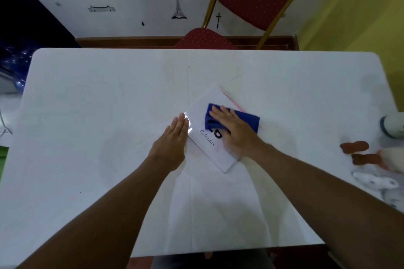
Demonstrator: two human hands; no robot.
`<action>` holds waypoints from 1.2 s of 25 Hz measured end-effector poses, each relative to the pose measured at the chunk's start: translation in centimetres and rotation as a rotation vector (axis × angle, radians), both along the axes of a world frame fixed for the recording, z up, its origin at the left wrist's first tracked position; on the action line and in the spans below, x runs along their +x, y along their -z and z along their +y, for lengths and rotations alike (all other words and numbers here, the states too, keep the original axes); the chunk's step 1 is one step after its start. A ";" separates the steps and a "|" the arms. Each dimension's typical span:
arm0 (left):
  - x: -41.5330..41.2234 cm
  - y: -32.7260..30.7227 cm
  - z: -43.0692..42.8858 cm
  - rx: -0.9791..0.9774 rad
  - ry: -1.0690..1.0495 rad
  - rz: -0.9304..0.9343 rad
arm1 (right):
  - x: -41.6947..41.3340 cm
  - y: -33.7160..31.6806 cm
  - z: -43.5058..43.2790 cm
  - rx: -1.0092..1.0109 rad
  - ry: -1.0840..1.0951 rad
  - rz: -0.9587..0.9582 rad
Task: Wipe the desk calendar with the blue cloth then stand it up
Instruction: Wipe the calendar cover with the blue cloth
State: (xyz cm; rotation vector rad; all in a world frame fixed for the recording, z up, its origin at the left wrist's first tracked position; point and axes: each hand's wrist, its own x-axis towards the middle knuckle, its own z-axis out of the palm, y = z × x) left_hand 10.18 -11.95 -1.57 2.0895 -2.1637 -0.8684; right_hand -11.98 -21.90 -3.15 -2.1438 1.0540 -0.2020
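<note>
The calendar [209, 137] is lying flat mid-surface [109, 94]. The right hand [234, 131] is pressing the blue cloth [249, 121] onto it, fingers spread flat; the left hand [175, 140] is bracing the calendar's left edge, fingers together.

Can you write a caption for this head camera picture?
Right hand presses blue cloth on the flat desk calendar; left hand steadies its edge.

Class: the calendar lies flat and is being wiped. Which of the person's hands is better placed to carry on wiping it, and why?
The right hand: it lies flat on the blue cloth, pressing it onto the calendar. The left hand rests open at the calendar's left edge, steadying it.
</note>
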 end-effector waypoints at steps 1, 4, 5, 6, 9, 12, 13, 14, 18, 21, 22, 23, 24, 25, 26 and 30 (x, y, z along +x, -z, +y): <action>0.0 -0.1 0.0 0.003 0.005 -0.002 | 1.2 0.1 -0.5 0.016 0.041 0.005; 0.0 -0.3 0.0 0.012 0.013 -0.015 | 2.5 0.6 2.3 -0.040 0.011 0.010; 0.0 -0.5 -0.1 0.016 0.018 -0.017 | 2.0 0.6 4.2 -0.075 -0.060 0.004; 0.1 -0.6 0.0 0.019 0.025 -0.022 | 1.0 0.6 6.0 -0.100 -0.140 -0.003; 0.1 -0.9 -0.1 0.012 0.036 -0.036 | -2.9 0.8 8.3 -0.115 -0.276 0.019; 0.0 -1.2 -0.2 0.021 0.029 -0.036 | -4.7 0.6 5.9 -0.099 -0.249 0.085; 0.0 -1.2 -0.2 0.018 0.030 -0.035 | -4.3 0.5 4.5 -0.092 -0.198 0.089; 0.0 -1.2 -0.1 0.014 0.032 -0.034 | -3.5 0.5 3.0 -0.087 -0.141 0.083; 0.0 -1.0 0.1 0.002 0.030 -0.021 | 1.4 1.1 1.7 -0.137 0.044 0.212; 0.0 -0.9 0.1 0.024 0.026 -0.015 | 1.8 1.4 6.7 -0.246 -0.022 0.243; 0.1 -1.0 0.1 0.031 0.028 -0.013 | 1.0 1.5 8.1 -0.251 -0.090 0.229; 0.1 -1.0 0.0 0.034 0.028 -0.010 | -0.1 1.6 8.8 -0.255 -0.158 0.222; 0.1 -1.1 0.0 0.035 0.026 -0.007 | -1.3 1.6 8.6 -0.268 -0.213 0.220; 0.1 -1.2 -0.1 0.033 0.025 -0.004 | -2.2 1.6 7.6 -0.284 -0.248 0.225; 0.1 -1.3 -0.1 0.032 0.025 -0.002 | -2.7 1.5 6.4 -0.304 -0.258 0.242; 0.0 -1.3 0.0 0.024 0.031 -0.009 | -0.4 1.1 1.0 -0.326 -0.130 0.340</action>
